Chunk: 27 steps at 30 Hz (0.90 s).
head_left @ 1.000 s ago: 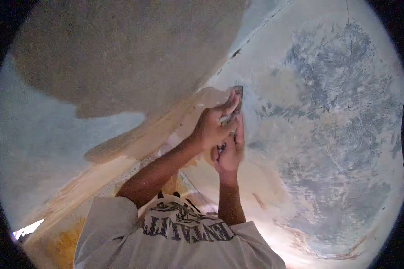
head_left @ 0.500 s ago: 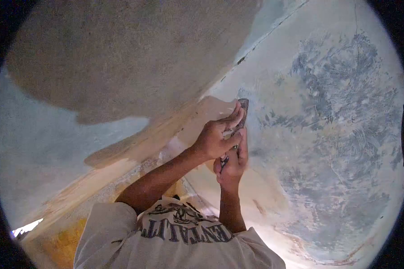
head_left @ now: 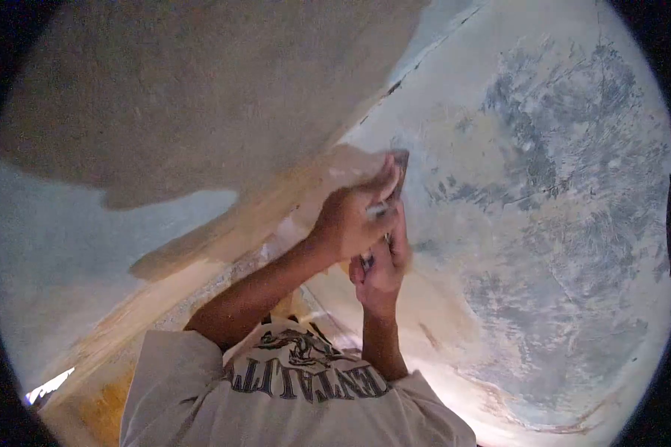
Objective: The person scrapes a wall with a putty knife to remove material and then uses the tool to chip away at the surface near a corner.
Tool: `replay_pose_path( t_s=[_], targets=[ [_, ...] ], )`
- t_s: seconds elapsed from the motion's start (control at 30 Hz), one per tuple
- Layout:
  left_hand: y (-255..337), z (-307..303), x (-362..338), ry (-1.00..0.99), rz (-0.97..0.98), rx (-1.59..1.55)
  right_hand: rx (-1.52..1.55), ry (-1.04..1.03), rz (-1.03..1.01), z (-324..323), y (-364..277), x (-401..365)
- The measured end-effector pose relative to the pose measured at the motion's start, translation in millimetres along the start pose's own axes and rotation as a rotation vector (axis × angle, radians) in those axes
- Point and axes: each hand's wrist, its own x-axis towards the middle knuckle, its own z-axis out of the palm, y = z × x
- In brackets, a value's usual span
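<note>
A scraper with a dark flat blade lies against the pale plastered surface, its blade pointing away from me. My right hand is closed around its handle, with the index finger stretched along it. Farther up the tool, my left hand grips near the blade, its fingers pressed along the blade's left side. Motion blurs the left hand, and the fingers hide most of the scraper. Just left of the blade, the hands' shadow falls on the surface.
A cracked seam runs diagonally up to the right above the blade. Rough grey-blue patches cover the right-hand surface. A broad shadow darkens the upper left. My printed shirt fills the bottom.
Both hands and the scraper sit slightly higher and farther left in the view, and the seam has shifted similarly. My left hand has become blurred. Both hands stay on the tool.
</note>
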Motion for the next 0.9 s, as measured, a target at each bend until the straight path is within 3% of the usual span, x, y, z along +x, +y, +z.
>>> replay_pose_path(
  t_s=[0.03, 0.13, 0.2, 0.23, 0.3, 0.37, 0.47, 0.53, 0.63, 0.7, 0.8, 0.83, 0.9],
  targets=[
    [-6, 5, -7, -0.017, 0.010, 0.018, 0.038, 0.001, 0.005, 1, -6, 3],
    [-11, 9, -10, -0.059, -0.037, 0.021, 0.645, 0.078, 0.298, 3, -45, -3],
    [-8, 1, 0, -0.018, -0.002, 0.102, 0.690, 0.096, 0.349, 12, -57, 7],
    [-4, -4, -1, -0.085, -0.096, 0.026, 0.595, 0.123, 0.268, 15, -53, 8],
    [-18, 8, -10, -0.042, 0.034, -0.081, -0.056, 0.107, -0.049, 6, 5, -9],
    [-25, 11, -9, -0.019, 0.151, -0.024, -0.250, 0.107, -0.196, 8, 15, -5],
    [-21, 3, 3, 0.008, 0.038, -0.086, 0.205, 0.105, -0.025, 14, -28, 13],
    [-18, 3, -2, -0.005, 0.033, -0.109, 0.625, 0.089, 0.219, 19, -46, 12],
    [-22, 5, -2, 0.001, 0.130, 0.016, 0.143, 0.064, -0.034, 7, -5, 3],
    [-37, 10, 0, 0.019, 0.114, -0.012, 0.144, 0.042, -0.019, 3, -1, 0],
    [-1, -17, 23, 0.050, -0.128, -0.009, 0.484, -0.033, 0.211, 4, -26, 7],
    [-12, -18, 19, 0.088, 0.010, 0.045, 0.610, -0.064, 0.258, 8, -36, 19],
    [-22, -18, 11, 0.017, 0.032, 0.085, 0.702, -0.066, 0.286, 10, -30, 20]
  ],
)
